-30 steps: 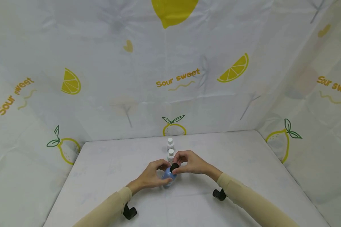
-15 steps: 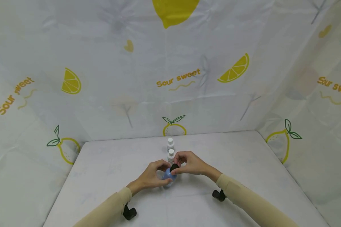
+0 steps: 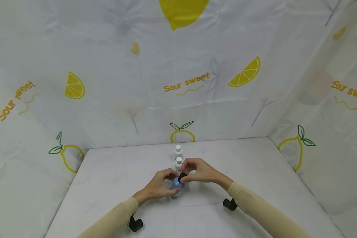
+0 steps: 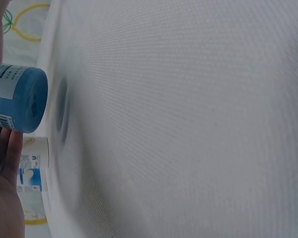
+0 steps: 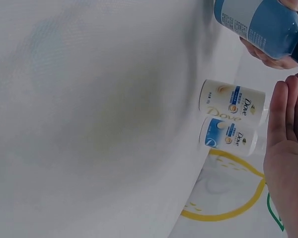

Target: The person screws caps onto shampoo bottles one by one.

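Note:
A blue bottle with a white label is held a little above the table, tilted. Its bare underside shows in the left wrist view, over a shadow on the cloth. My left hand grips the bottle's body between thumb and fingers. At the bottle's top, my right hand pinches the black cap between thumb and fingertips. In the right wrist view the fingers lie close by the cap, while the thumb is out of sight. Whether the cap is loose cannot be seen.
Two white Dove bottles stand upright behind the hands, a nearer one and a farther one. A white cloth covers the table. A lemon-printed curtain rises at the back and sides. Black wrist cameras hang under both forearms.
Hardly anything moves. Both hands stay at the blue bottle, and its black cap sits very slightly lower in the head view.

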The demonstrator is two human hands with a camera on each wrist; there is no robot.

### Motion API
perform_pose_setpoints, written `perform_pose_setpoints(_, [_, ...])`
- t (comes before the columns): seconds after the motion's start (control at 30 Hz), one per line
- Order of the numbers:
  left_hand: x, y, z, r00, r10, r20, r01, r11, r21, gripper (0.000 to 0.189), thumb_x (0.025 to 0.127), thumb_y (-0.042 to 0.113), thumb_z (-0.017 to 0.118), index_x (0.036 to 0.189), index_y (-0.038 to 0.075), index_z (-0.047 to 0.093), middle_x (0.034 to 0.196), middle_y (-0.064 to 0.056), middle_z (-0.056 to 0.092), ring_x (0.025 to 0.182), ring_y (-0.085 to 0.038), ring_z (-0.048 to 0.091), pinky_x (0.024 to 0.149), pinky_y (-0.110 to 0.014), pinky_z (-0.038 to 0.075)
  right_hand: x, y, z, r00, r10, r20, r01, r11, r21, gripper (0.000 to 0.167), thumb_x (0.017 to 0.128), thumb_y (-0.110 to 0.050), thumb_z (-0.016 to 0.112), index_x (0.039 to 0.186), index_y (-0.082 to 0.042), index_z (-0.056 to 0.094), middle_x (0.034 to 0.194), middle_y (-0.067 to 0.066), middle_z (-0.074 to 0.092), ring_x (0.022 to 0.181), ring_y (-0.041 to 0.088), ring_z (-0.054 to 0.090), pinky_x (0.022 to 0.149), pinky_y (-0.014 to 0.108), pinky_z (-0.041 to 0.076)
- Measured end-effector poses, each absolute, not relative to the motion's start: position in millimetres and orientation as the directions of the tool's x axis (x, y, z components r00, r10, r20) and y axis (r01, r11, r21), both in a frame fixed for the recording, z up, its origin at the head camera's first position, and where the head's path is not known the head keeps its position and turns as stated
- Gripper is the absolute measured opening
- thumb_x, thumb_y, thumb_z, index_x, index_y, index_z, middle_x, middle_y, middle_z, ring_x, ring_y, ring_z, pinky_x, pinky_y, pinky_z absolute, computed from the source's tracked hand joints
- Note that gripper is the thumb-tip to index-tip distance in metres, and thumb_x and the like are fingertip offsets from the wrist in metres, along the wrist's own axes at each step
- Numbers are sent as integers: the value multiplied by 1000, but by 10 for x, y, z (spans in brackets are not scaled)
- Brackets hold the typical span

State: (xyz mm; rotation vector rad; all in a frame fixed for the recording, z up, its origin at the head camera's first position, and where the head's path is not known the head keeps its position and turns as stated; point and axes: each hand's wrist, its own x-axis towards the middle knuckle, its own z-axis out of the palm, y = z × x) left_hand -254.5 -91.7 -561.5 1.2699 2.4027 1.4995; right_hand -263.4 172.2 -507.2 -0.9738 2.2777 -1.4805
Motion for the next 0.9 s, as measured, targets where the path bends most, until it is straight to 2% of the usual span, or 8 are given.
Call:
perform_pose_setpoints(0.13, [-2540, -915, -5619, -667, 651, 362, 612, 202, 765, 42, 85, 11, 89, 121, 4, 69, 114, -11, 76, 102, -4, 71, 93, -27, 66, -2664, 1762, -5044, -712, -688, 141, -344, 167, -924, 31, 96, -12, 83, 122, -2, 69, 118, 23, 71, 103, 7, 71, 101, 27, 63])
perform_pose_setpoints(0.3, [-2532, -910, -5615, -672, 646, 361, 611, 208, 764, 42, 85, 11, 89, 121, 4, 70, 113, -10, 76, 101, -6, 72, 94, -27, 66, -2710, 1839, -5035, -662, -739, 120, -264, 80, -961, 41, 99, -3, 75, 137, 3, 64, 137, 36, 63, 121, 17, 70, 113, 36, 60])
perform_pose_setpoints(0.43, [-2529, -913, -5607, -660, 653, 371, 621, 197, 758, 41, 86, 12, 89, 121, 4, 70, 114, -11, 76, 101, -7, 72, 94, -27, 66, -2743, 1889, -5059, -624, -776, 92, -231, 70, -970, 44, 99, 1, 72, 142, 4, 63, 144, 33, 62, 133, 20, 67, 121, 41, 55])
perform_pose_setpoints(0.57, [-2535, -912, -5598, -644, 660, 387, 637, 182, 749, 42, 86, 12, 89, 122, 3, 69, 114, -12, 76, 102, -7, 73, 93, -27, 66, -2766, 1903, -5072, -582, -808, 88, -234, 64, -970, 45, 97, 4, 72, 141, 3, 65, 145, 29, 65, 137, 16, 66, 124, 41, 51])
perform_pose_setpoints(0.7, [-2539, -911, -5585, -648, 656, 387, 631, 177, 755, 44, 85, 11, 89, 124, 3, 69, 115, -12, 77, 102, -6, 73, 93, -27, 66, -2781, 1889, -5074, -555, -826, 100, -250, 51, -967, 42, 97, 5, 72, 139, 3, 68, 144, 28, 68, 137, 13, 66, 123, 36, 52])
perform_pose_setpoints(0.9, [-2532, -916, -5562, -664, 657, 358, 606, 191, 772, 46, 85, 11, 89, 127, 3, 70, 118, -11, 77, 104, -5, 72, 94, -28, 66, -2785, 1871, -5066, -562, -821, 98, -254, 59, -965, 37, 96, 5, 74, 134, 6, 69, 139, 31, 68, 129, 10, 69, 118, 33, 56])
